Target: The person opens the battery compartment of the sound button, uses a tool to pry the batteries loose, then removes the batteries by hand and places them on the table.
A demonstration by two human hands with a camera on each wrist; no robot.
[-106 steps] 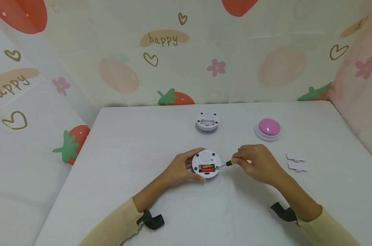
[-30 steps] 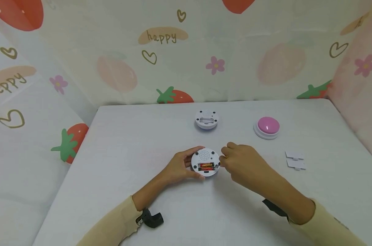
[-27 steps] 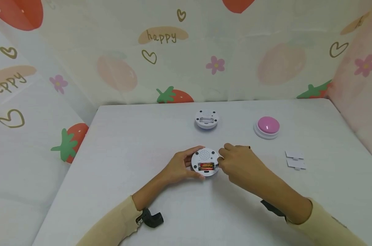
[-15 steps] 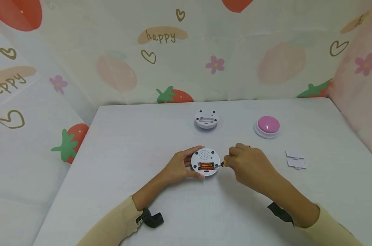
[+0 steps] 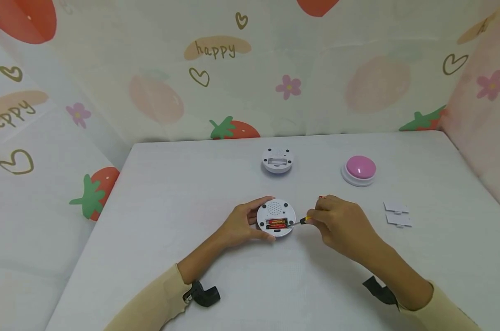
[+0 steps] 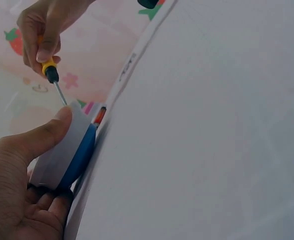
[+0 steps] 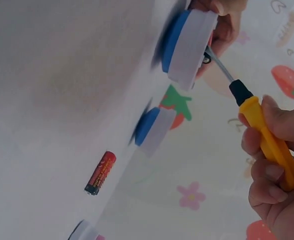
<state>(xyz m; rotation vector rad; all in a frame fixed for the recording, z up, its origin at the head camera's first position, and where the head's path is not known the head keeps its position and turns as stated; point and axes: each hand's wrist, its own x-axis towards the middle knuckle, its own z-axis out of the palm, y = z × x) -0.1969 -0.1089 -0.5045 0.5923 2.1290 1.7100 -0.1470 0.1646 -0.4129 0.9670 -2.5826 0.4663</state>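
Observation:
My left hand (image 5: 243, 224) grips a round white push-button (image 5: 275, 208) by its rim, underside up. Its blue dome (image 7: 174, 42) faces the table in the right wrist view. Red batteries (image 5: 277, 223) lie in its uncovered compartment. My right hand (image 5: 345, 225) holds a screwdriver (image 7: 267, 132) with a yellow and black handle, fingers curled round it. The metal shaft (image 6: 60, 93) slants down to the compartment's right end. A loose red battery (image 7: 100, 173) lies on the table; in the head view my right hand hides most of it.
Behind stands a second upturned white push-button (image 5: 277, 167), its battery compartment bare. A pink-domed push-button (image 5: 360, 168) sits upright at the back right. Two white battery covers (image 5: 398, 220) lie on the right of the white table (image 5: 184, 184). A patterned cloth hangs behind.
My right hand came in close over the push-button about a second ago, then drew back right, showing more of the screwdriver and the loose battery's end. My left hand has stayed in place.

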